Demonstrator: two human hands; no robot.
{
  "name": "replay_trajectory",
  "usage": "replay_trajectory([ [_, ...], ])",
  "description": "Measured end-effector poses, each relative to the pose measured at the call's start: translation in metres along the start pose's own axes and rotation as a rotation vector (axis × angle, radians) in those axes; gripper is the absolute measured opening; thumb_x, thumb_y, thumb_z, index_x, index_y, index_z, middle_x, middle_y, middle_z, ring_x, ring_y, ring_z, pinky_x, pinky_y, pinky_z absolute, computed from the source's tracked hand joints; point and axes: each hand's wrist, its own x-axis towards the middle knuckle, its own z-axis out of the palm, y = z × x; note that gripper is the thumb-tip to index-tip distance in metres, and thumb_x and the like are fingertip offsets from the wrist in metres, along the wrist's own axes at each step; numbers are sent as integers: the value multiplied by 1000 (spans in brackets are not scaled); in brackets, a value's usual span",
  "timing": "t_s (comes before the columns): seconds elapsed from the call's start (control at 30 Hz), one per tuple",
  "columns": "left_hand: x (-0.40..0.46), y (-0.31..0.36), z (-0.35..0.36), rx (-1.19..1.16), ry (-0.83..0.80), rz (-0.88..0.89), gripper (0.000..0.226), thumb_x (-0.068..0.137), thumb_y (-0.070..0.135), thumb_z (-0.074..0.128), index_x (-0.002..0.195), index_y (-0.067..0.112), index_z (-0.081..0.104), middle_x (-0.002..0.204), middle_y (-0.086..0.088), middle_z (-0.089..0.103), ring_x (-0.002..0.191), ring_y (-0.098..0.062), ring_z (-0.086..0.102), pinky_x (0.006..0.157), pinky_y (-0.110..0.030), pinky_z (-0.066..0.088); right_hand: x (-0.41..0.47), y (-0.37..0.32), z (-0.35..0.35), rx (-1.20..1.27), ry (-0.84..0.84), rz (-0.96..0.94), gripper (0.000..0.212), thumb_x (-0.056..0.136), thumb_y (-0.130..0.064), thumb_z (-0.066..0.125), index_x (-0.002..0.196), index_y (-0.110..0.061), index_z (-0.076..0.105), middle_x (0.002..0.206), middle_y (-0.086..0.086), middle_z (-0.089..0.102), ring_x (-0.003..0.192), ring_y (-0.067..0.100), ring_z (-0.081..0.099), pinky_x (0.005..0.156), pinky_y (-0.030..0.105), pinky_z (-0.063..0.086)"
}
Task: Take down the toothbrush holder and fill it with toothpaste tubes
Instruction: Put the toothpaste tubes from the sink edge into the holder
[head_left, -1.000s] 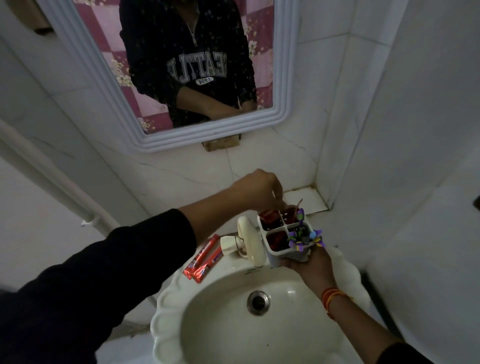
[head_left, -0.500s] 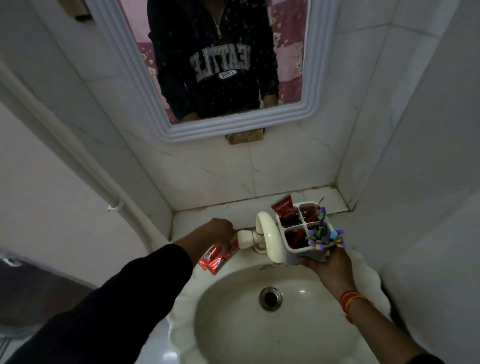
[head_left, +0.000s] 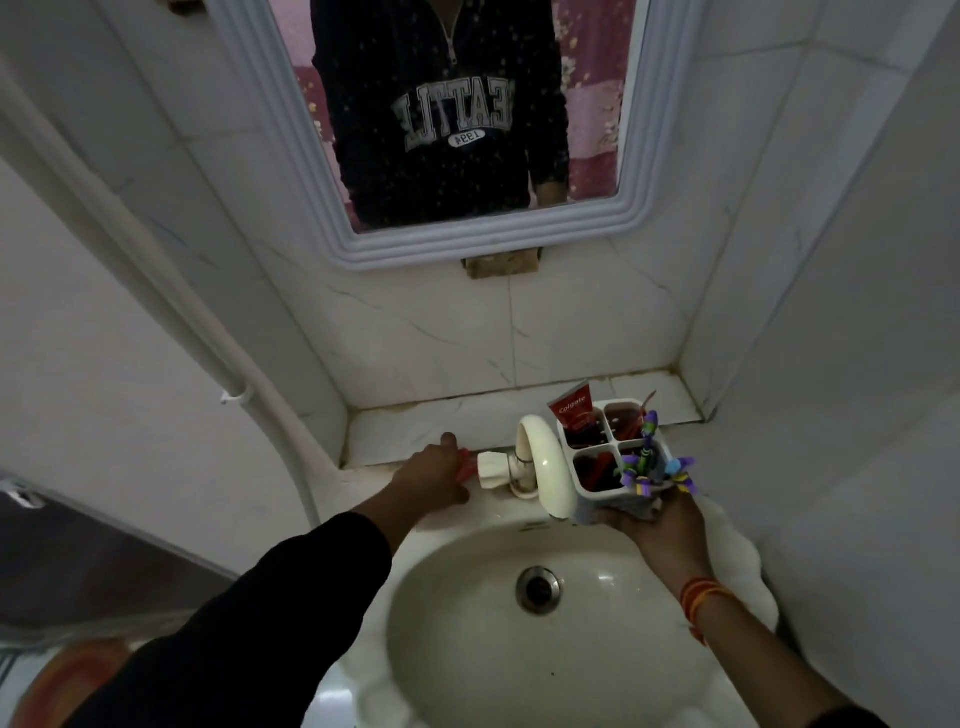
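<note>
My right hand (head_left: 657, 525) holds a white four-compartment toothbrush holder (head_left: 597, 496) from below, upright over the sink's back right rim. A red Colgate tube (head_left: 571, 408) stands in its back left compartment; red tubes fill two others, and a purple and green decoration (head_left: 647, 465) sticks out of the front right. My left hand (head_left: 434, 475) rests on the sink's back rim left of the tap, closed over red toothpaste tubes (head_left: 466, 462) of which only a sliver shows.
A cream tap (head_left: 537, 462) with its knob stands between my two hands. The white sink (head_left: 467, 597) has a metal drain (head_left: 538, 590). A tiled ledge (head_left: 415, 426) runs behind it, under a white-framed mirror (head_left: 488, 241). A white pipe (head_left: 156, 270) slants down the left wall.
My left hand left the holder after placing the Colgate tube, moved down left to the red tubes on the sink rim and closed over them. The holder stayed in my right hand.
</note>
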Motion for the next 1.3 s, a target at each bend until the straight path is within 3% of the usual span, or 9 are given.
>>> replay_trajectory([
  [0.13,4,2,-17,-105,-22,27,62,92,29,67,144,9,39,141,-15,57,113,-34,66,89,-38,54,-1,0,0,4,0,7,79,52,-18,101,123,-8,68,116,5,75,113,22,68,96,30,50],
  [0.27,6,5,-30,-176,-118,40,65,92,24,69,148,14,37,133,-17,59,91,-30,69,67,-30,56,-2,-2,0,13,8,8,81,51,-15,101,124,-8,66,117,6,74,113,21,67,96,30,48],
  [0.37,7,8,-24,-133,-36,51,69,90,29,73,148,10,41,141,-15,56,118,-31,60,84,-27,45,-4,-6,0,23,8,6,83,52,-12,101,126,-5,64,120,9,73,110,19,63,95,29,46],
  [0.5,3,10,-16,-82,62,8,50,95,32,64,137,7,54,129,-14,65,116,-30,62,98,-35,50,-4,-8,0,28,-5,13,83,54,-8,100,128,-4,63,122,10,72,108,14,60,90,23,45],
  [0.6,0,11,-23,-133,143,50,34,99,31,58,124,10,65,114,-12,72,101,-27,67,89,-33,52,-2,-6,0,20,-14,20,82,54,-11,100,127,-6,64,120,8,73,111,17,64,80,5,43],
  [0.77,-16,32,-69,-166,153,136,50,95,31,67,142,23,57,128,-9,69,98,-23,70,86,-32,57,-5,-10,-2,26,-22,18,87,52,-13,101,129,-9,62,123,6,72,111,15,62,89,20,47],
  [0.87,-25,65,-113,-128,56,245,56,96,17,65,149,23,48,135,-10,63,89,-17,65,71,-21,53,-6,-12,-3,29,-27,15,86,53,-11,101,130,-9,62,121,5,71,110,13,62,81,7,44],
  [1.1,-72,149,-175,161,99,471,25,77,25,86,100,24,77,91,10,74,86,-4,70,84,-24,58,-4,-9,-1,95,-34,37,82,55,6,96,129,2,60,119,13,69,111,22,63,69,-6,46],
  [1.3,-78,185,-143,335,211,538,18,82,17,79,99,19,77,102,-4,71,86,-19,71,79,-37,63,-4,-6,-3,171,-52,33,80,56,14,92,129,7,59,113,12,68,96,3,64,67,-5,47],
])
